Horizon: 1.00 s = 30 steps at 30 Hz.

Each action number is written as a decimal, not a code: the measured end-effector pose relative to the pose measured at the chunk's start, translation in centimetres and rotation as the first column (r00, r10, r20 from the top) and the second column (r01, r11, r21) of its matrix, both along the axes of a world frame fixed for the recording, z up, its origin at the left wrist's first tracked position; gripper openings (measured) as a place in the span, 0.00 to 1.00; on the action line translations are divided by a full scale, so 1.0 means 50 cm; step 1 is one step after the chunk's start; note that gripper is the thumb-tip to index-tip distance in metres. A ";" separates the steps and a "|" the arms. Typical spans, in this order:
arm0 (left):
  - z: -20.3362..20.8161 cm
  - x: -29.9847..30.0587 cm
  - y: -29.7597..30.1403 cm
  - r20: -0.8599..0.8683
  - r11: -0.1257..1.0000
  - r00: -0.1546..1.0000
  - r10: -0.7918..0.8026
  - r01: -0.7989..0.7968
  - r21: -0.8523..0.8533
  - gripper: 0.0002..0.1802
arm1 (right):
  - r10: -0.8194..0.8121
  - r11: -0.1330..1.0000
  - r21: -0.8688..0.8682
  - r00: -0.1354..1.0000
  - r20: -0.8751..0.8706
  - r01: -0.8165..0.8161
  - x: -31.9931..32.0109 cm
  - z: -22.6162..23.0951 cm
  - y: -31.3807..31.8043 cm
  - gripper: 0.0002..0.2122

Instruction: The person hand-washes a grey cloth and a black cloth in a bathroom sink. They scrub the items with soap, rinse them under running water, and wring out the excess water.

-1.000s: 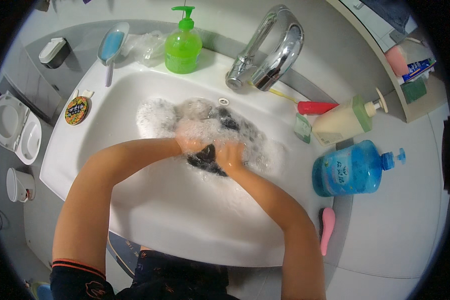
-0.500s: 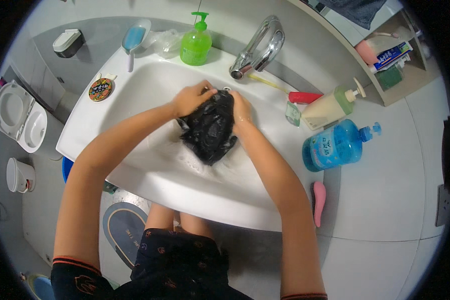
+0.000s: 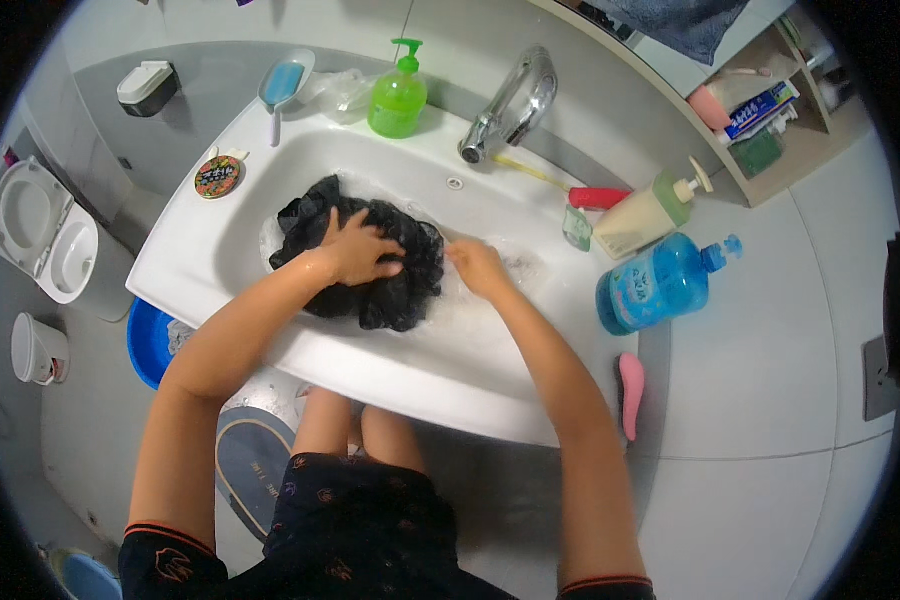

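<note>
The sink (image 3: 410, 377) held the black cloth (image 3: 395, 302), bunched toward the left of the basin, suds (image 3: 470, 306) to its right. I logged the blue bottle (image 3: 660, 283) beside the right rim, the tap (image 3: 516, 105) behind. Hands were apart: left hand (image 3: 358, 250) spread over the cloth; right hand (image 3: 478, 268) curled at its right edge, whether gripping I could not tell.
</note>
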<state>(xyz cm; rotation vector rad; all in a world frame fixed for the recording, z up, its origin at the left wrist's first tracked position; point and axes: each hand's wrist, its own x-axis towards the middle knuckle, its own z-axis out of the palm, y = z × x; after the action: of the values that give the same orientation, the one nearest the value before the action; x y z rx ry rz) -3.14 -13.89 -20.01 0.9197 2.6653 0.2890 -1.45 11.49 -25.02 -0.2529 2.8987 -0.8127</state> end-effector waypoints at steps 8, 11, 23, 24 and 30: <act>0.014 -0.032 -0.002 0.172 0.993 0.984 0.036 -0.015 -0.117 0.20 | 0.030 0.913 0.403 0.978 -0.204 0.057 0.035 -0.068 -0.002 0.13; 0.013 -0.040 -0.009 0.192 0.991 0.980 0.061 -0.036 -0.133 0.20 | 0.114 0.937 0.349 0.937 -0.329 0.009 0.029 -0.101 -0.002 0.11; 0.001 -0.046 -0.003 0.177 0.990 0.984 0.034 -0.009 -0.141 0.22 | -0.020 0.988 0.124 0.871 -0.490 0.093 -0.019 -0.155 -0.007 0.05; 0.005 -0.042 -0.003 0.166 0.989 0.986 0.030 -0.006 -0.147 0.22 | -0.173 0.978 0.043 0.902 -0.396 0.206 -0.017 -0.152 -0.019 0.09; -0.001 -0.043 -0.003 0.198 0.992 0.979 0.041 -0.016 -0.128 0.22 | -0.204 0.959 0.140 0.945 -0.254 0.245 -0.054 -0.141 -0.029 0.14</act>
<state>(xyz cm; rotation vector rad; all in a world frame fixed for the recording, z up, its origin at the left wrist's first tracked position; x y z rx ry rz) -5.30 -14.02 -20.07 0.7710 2.4818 0.2045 -4.14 10.03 -32.06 0.0007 3.2456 -0.5932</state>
